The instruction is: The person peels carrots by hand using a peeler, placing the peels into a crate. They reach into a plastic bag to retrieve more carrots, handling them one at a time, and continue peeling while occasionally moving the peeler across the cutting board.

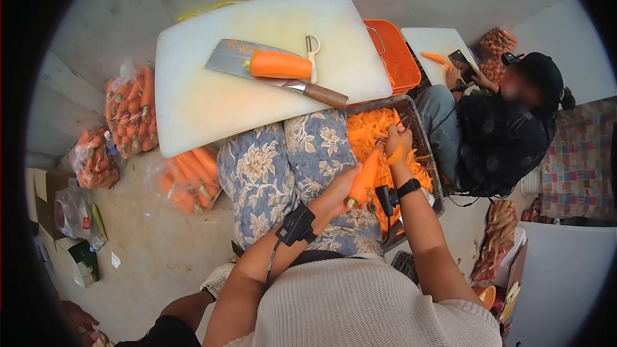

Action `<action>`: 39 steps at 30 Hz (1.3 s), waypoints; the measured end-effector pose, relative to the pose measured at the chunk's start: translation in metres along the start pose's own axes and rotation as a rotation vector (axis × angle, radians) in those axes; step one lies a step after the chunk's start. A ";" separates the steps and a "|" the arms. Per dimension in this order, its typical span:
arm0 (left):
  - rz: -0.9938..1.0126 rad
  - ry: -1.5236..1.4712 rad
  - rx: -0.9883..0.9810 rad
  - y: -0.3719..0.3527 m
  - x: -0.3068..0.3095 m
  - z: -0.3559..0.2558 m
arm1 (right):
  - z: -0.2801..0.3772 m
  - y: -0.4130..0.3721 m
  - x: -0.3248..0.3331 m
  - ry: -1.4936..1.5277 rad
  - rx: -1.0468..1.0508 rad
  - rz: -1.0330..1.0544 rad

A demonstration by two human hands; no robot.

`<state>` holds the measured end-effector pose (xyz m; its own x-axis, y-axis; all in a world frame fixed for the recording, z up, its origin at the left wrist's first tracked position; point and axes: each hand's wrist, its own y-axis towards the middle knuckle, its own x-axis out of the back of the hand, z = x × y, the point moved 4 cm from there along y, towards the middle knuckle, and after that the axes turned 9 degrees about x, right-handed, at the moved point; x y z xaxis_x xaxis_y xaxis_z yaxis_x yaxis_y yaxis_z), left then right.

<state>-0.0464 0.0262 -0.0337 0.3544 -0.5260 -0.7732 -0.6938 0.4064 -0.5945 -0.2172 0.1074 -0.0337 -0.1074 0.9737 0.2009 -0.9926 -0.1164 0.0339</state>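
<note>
My left hand point(343, 191) is wrapped around the lower part of a carrot point(366, 177), which slants over the crate of peelings. At the carrot's upper end, my right hand point(399, 142) is closed around a peeler, mostly hidden by the fingers. A strip of peel point(393, 157) hangs by that hand. Below both hands lie orange carrot peelings point(369, 125) in a dark crate point(437, 183). On the white cutting board point(212, 103) in front of me, a thick carrot point(281, 64) rests across a cleaver point(231, 58), beside a white-handled peeler point(313, 61).
Bags of carrots point(132, 109) stand on the floor at left, with another carrot bag point(189, 180) beside my knees. An orange bin point(400, 58) sits behind the crate. At right, a co-worker point(501, 128) holds a cleaver at a smaller cutting board point(430, 42).
</note>
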 end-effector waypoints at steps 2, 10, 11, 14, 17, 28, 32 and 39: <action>0.029 0.018 -0.019 0.002 0.000 0.003 | -0.012 0.012 0.015 0.005 -0.076 -0.094; 0.158 0.094 -0.039 -0.013 -0.005 0.000 | -0.079 0.052 0.097 -0.556 0.196 -0.273; 0.154 0.092 -0.045 -0.012 -0.003 -0.001 | -0.097 0.057 0.109 -0.441 -0.005 -0.238; 0.171 -0.183 -0.076 -0.001 0.002 0.002 | -0.014 0.003 0.080 -0.173 -0.028 -0.182; 0.243 -0.346 -0.064 0.005 0.001 0.002 | 0.024 -0.042 0.050 -0.027 0.150 -0.046; 0.026 -0.178 -0.151 0.002 -0.005 0.002 | 0.059 -0.099 -0.019 -0.031 0.271 0.180; 0.008 -0.096 -0.199 0.013 0.001 0.004 | 0.052 -0.089 -0.020 -0.091 0.280 0.159; -0.053 -0.050 -0.159 0.014 0.004 0.012 | 0.046 -0.047 -0.016 -0.271 0.093 0.139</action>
<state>-0.0473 0.0392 -0.0479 0.4208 -0.5042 -0.7541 -0.7626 0.2536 -0.5951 -0.1662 0.0882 0.0061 -0.2105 0.8608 0.4634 -0.9587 -0.2745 0.0745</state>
